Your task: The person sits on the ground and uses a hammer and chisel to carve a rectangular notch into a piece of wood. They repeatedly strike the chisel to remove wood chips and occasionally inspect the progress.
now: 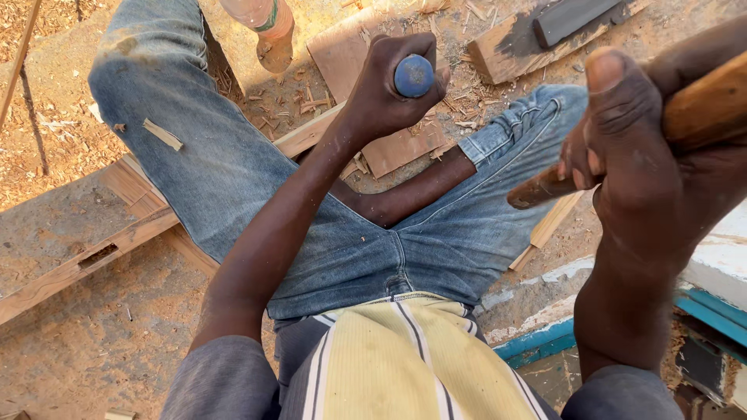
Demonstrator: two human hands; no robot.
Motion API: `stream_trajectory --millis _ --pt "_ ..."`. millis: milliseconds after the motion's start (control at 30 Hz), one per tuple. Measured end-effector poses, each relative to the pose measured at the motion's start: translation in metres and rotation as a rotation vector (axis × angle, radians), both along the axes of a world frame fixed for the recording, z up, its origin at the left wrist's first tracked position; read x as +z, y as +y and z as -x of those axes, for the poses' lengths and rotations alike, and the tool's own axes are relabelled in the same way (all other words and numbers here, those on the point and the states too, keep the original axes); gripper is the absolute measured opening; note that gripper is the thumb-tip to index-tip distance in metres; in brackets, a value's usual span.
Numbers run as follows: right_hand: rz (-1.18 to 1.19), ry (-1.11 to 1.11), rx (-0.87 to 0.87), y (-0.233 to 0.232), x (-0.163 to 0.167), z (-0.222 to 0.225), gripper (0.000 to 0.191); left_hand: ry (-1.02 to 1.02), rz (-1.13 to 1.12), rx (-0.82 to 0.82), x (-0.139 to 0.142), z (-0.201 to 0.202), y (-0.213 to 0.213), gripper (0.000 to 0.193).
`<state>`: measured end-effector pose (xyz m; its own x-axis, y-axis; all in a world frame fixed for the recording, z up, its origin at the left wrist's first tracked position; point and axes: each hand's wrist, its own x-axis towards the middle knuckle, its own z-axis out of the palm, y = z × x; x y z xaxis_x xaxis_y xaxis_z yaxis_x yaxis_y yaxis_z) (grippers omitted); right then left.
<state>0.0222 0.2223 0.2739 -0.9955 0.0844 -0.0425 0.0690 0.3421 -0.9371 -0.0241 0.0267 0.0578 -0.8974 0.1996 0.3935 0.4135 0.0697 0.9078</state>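
- The left hand [385, 85] is closed in a tight fist around a blue-handled tool [413, 75]; only the round blue butt of the handle shows above the fingers, and whatever is at its working end is hidden below the fist.
- The tool stands upright over a long wooden plank [85, 260], which runs under the person's legs; the fist sits above the stretch of the plank between the knees.
- The right hand [634, 167] is wrapped fully around a wooden handle [700, 113], thumb pressed along its top; the handle is raised well above the plank and to the right of it, and its darker end [537, 190] sticks out of the fist toward the plank.
- The person sits astride the plank in blue jeans [233, 179] and a yellow striped shirt [405, 362].
- A rectangular slot [97, 255] is cut in the plank's left part.
- Wood chips and sawdust [303, 101] lie on the ground beyond the plank, beside a flat board [350, 54].
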Motion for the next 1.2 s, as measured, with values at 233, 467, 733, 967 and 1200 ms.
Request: stream_trajectory --millis 233,467,733,967,1200 --pt "-1.014 0.277 0.582 0.025 -0.079 0.009 0.032 0.073 -0.107 -0.041 -0.001 0.0 0.001 0.025" --pt "-0.361 0.251 0.28 0.018 -0.034 -0.004 0.023 -0.011 0.006 -0.005 -0.005 0.002 -0.002 0.038" --pt "-0.843 0.309 0.476 -0.002 -0.06 0.018 0.021 0.018 -0.099 -0.067 -0.008 -0.002 -0.003 0.026" --pt "-0.508 -0.238 0.162 0.05 -0.131 -0.029 0.031 -0.234 -0.289 0.056 0.007 0.026 -0.031 0.034" --pt "-0.304 -0.692 -0.068 0.091 -0.175 -0.049 0.039 -0.032 -0.152 0.066 0.023 0.014 -0.033 0.041"
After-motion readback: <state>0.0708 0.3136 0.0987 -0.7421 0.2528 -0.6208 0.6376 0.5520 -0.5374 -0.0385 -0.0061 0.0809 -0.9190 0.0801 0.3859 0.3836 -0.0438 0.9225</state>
